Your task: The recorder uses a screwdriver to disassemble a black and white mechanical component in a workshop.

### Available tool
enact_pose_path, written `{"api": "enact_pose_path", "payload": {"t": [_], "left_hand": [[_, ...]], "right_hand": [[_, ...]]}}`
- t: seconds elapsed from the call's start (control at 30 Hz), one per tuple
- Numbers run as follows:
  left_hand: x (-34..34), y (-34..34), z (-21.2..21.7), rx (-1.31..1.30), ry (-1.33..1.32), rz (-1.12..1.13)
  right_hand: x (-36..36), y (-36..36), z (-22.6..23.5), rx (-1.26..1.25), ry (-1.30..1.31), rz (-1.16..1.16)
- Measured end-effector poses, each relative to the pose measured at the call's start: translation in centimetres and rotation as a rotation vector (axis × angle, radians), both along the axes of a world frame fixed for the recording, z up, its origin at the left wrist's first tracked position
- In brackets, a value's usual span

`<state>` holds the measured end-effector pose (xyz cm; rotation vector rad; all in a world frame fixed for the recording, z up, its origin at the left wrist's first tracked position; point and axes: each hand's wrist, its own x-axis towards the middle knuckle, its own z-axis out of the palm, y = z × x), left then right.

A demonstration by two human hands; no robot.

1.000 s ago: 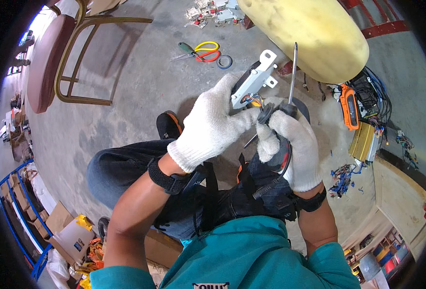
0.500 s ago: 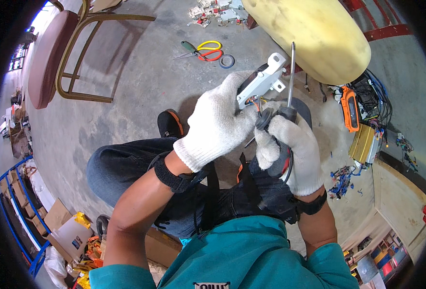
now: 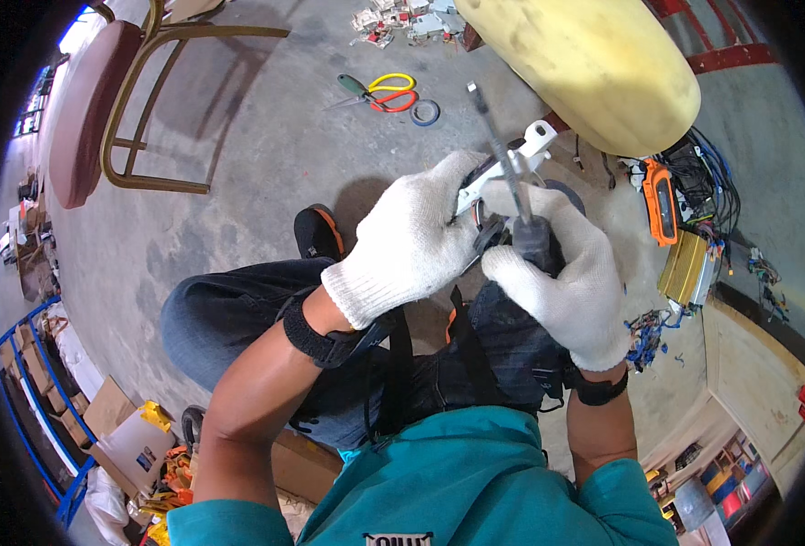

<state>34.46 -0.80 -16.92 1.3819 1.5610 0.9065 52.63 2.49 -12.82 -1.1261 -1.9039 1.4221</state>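
In a white knit glove, my left hand (image 3: 416,223) is closed around a white plastic-looking part with a tab and hole at its end (image 3: 537,139). From its lower side come thin wires and a black cable piece (image 3: 489,235), lying between my two hands. My right hand (image 3: 577,273), gloved alike, grips a screwdriver (image 3: 502,150) by its dark handle. The metal shaft leans up and to the left, passing in front of the white part, with its tip above it. Fingers of the right hand hide part of the handle and reach toward the white part.
On the concrete floor ahead lie scissors (image 3: 379,94) with yellow and red handles and a dark tape roll (image 3: 425,113). A large yellow cushion-like form (image 3: 593,73) stands at upper right. Beyond my right hand are an orange meter (image 3: 660,202), a gold metal box (image 3: 683,264) and cables. A chair (image 3: 102,109) stands left.
The screwdriver has swung from nearly upright to leaning left across the white part. My right hand's grip has shifted, and the white part has tilted and dropped slightly.
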Motion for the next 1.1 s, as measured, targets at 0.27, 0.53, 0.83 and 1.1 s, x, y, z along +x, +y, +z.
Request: {"api": "enact_pose_path", "payload": {"t": [0.27,0.53,0.83,1.1], "left_hand": [[-0.5,0.1,1.2,-0.229,0.047,-0.169],[-0.4,0.1,0.3,-0.145,-0.041,-0.02],[-0.3,-0.5,-0.9,-0.057,0.021,-0.071],[-0.1,0.0,0.5,-0.226,-0.065,0.035]], "right_hand": [[1.2,0.9,-0.8,-0.044,0.045,0.173],[1.0,0.4,-0.8,-0.101,-0.042,0.07],[1.1,0.9,-1.4,-0.039,-0.018,0.273],[0.4,-0.4,-2.2,0.134,0.023,0.074]]}}
